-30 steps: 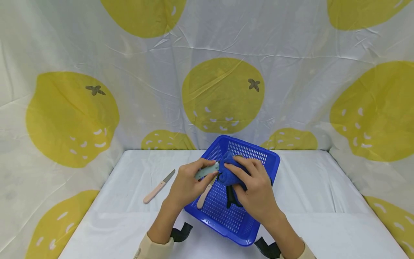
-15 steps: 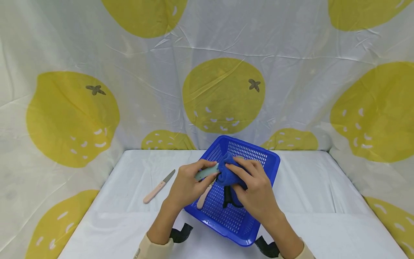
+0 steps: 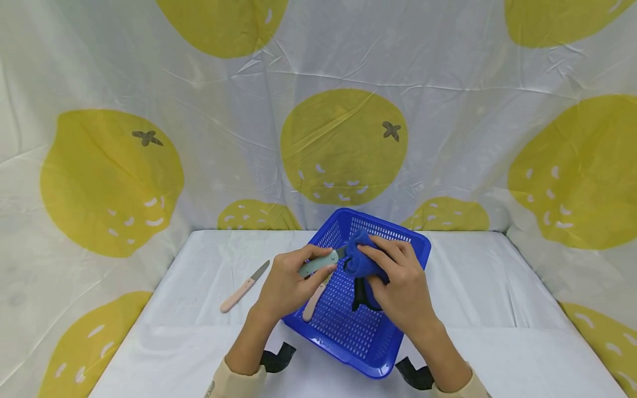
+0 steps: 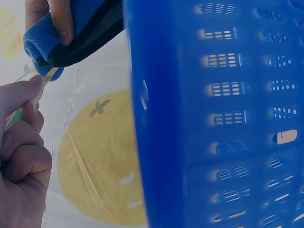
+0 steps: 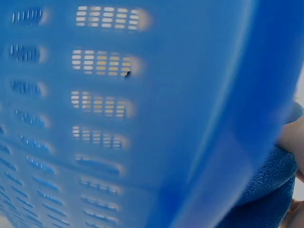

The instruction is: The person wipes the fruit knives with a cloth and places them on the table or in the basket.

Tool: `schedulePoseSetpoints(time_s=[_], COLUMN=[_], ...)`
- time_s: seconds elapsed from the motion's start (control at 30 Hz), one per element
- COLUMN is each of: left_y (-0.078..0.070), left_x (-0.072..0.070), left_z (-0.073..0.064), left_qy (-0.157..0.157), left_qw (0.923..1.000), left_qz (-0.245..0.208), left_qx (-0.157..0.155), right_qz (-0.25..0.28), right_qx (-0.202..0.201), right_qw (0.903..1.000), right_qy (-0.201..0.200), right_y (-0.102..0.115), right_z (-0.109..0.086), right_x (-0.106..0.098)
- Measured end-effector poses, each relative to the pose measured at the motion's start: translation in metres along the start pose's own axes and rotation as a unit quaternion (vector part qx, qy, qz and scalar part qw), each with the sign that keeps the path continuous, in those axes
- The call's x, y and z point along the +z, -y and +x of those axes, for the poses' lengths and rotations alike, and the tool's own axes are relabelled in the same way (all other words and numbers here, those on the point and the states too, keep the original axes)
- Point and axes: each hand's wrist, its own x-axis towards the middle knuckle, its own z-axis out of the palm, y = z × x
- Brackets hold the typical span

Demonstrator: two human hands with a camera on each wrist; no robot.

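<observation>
My left hand (image 3: 286,282) pinches the pale mint handle of a small knife (image 3: 318,264) between thumb and fingers, over the blue basket. A bunched blue cloth (image 3: 360,260) with black trim is held in my right hand (image 3: 404,284) and wraps the blade. A short stretch of bare blade shows between the handle and the cloth; the tip is hidden. A black-edged end of the cloth hangs down. In the left wrist view, the cloth (image 4: 90,23) meets the knife just beyond my fingertips. The right wrist view catches only part of the cloth (image 5: 266,194) past the basket rim.
The blue perforated basket (image 3: 343,356) stands at an angle under both hands. Inside it lies a pink-handled knife (image 3: 313,304). Another pink-handled knife (image 3: 239,294) rests on the white-covered table (image 3: 497,287) to the left. A lemon-print curtain (image 3: 448,138) hangs behind.
My right hand and the cloth have slid slightly right, away from the handle, baring some of the blade. The left hand stays nearly in place.
</observation>
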Motion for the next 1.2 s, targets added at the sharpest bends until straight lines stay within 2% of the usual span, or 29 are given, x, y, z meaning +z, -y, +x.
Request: schedulePoseSetpoints(time_s=[0.17,0.43,0.7,0.93,1.2], left_y=[-0.001,-0.002,0.000,0.001,0.001], left_x=[-0.001,0.000,0.000,0.001,0.003], left_z=[0.000,0.001,0.001,0.001,0.001], left_qy=[-0.002,-0.006,-0.013,-0.019,-0.005], left_qw=[1.0000,0.9998,0.9996,0.9992,0.9990], left_qz=[0.004,0.016,0.020,0.018,0.019], left_qx=[-0.003,0.005,-0.014,-0.029,-0.039], right_qz=[-0.005,-0.010,-0.005,0.025,0.042], right_qx=[0.010,0.035,0.064,0.057,0.030], right_qw=[0.9998,0.9977,0.9954,0.9967,0.9986], right_qy=[-0.013,-0.057,-0.071,-0.052,0.015], right_y=[-0.008,-0.026,-0.031,-0.018,-0.004], right_z=[0.001,0.005,0.006,0.004,0.000], right_x=[-0.003,-0.016,-0.023,-0.017,-0.008])
